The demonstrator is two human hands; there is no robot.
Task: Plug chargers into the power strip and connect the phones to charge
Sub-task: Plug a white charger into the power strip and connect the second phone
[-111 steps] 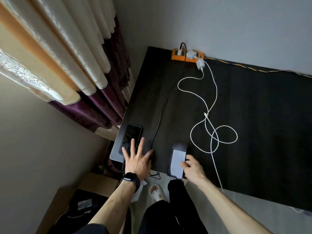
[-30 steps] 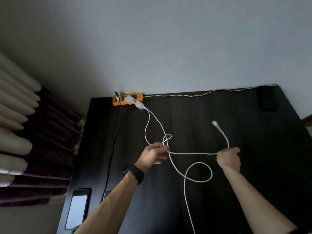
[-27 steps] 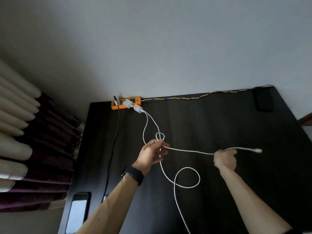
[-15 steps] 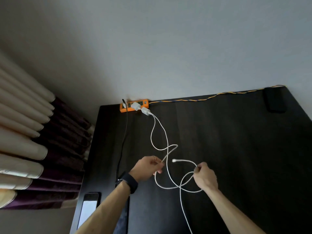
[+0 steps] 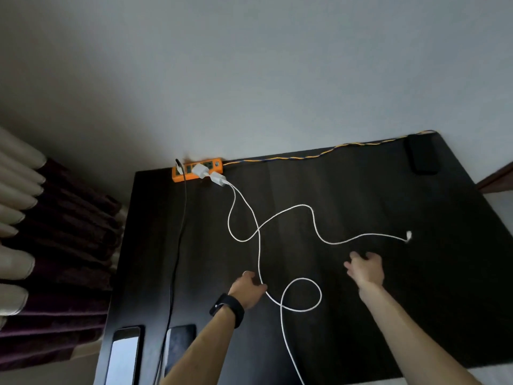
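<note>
An orange power strip lies at the dark table's far left corner with two white chargers plugged in. Their white cables snake across the table. One ends in a free connector at the right; the other loops and runs off the near edge. My left hand, wearing a black watch, pinches this second cable above its loop. My right hand hovers open with fingers spread, below the first cable and apart from it. Two phones lie at the near left corner.
A black cable runs from the strip down the table's left side between the phones. A dark flat object sits at the far right corner by the strip's yellow-blue cord. Curtains hang at the left.
My right hand let go of the white cable, whose connector end now lies out to the right on the table. The tangle is drawn apart; my left hand still holds the other cable.
</note>
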